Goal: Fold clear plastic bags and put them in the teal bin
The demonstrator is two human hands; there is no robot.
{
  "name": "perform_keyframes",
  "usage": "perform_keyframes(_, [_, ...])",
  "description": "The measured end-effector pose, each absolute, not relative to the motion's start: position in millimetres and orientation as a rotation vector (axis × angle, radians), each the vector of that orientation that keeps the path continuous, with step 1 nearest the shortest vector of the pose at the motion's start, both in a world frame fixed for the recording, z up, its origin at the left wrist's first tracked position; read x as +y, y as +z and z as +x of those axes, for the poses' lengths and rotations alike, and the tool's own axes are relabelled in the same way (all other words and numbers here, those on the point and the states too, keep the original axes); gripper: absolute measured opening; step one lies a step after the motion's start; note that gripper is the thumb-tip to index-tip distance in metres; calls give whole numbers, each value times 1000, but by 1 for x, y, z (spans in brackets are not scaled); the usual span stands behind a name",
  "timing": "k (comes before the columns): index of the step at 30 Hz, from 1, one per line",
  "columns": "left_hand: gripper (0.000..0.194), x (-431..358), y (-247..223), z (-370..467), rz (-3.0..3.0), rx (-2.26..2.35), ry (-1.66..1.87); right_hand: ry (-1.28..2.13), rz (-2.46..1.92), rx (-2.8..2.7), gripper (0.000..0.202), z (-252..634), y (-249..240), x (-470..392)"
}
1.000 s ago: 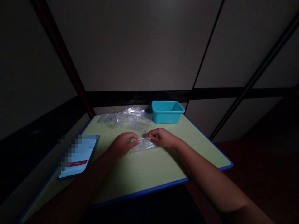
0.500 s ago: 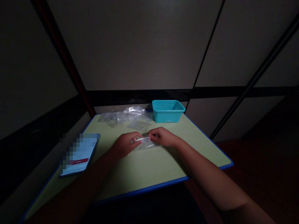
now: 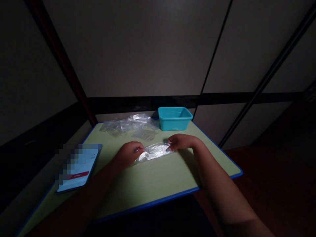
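Note:
A clear plastic bag lies stretched out between my two hands, low over the middle of the table. My left hand pinches its left end between thumb and fingers. At the bag's right end, my right hand is closed on the upper corner. Light shines off the wrinkled film. Just beyond my hands is a flat clear packet, and behind it a heap of crumpled clear plastic bags.
A turquoise basket stands at the table's back right. On the left lies a tablet with a lit, partly pixelated screen. The table has a blue edge and meets a panelled wall at the back.
My hands have moved apart, my right hand going right, and the bag between them is spread wider. The whole view has shifted slightly.

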State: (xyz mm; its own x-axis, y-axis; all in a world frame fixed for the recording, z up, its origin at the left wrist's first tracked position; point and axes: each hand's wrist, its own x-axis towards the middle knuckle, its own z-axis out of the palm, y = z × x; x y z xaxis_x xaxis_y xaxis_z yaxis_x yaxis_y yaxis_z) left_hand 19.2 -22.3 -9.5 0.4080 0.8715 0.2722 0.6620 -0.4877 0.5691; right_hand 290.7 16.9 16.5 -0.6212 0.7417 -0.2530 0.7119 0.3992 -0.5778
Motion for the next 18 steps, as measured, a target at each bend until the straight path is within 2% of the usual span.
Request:
perform_keyframes(4, [20,-18,-14,16,2328,1308,730,926,-1456,-2556,23,291,18,17])
perform_keyframes(10, [18,-16,-17,14,2363,1331,689,1008,-1621,-2424,17,285,15,18])
perform_keyframes(15, [21,-17,-17,15,2366,1345,669,680,-1521,-2504,15,283,15,19])
perform_keyframes(18, [23,-17,-15,15,2323,1380,642,639,-1465,-2547,22,282,14,20])
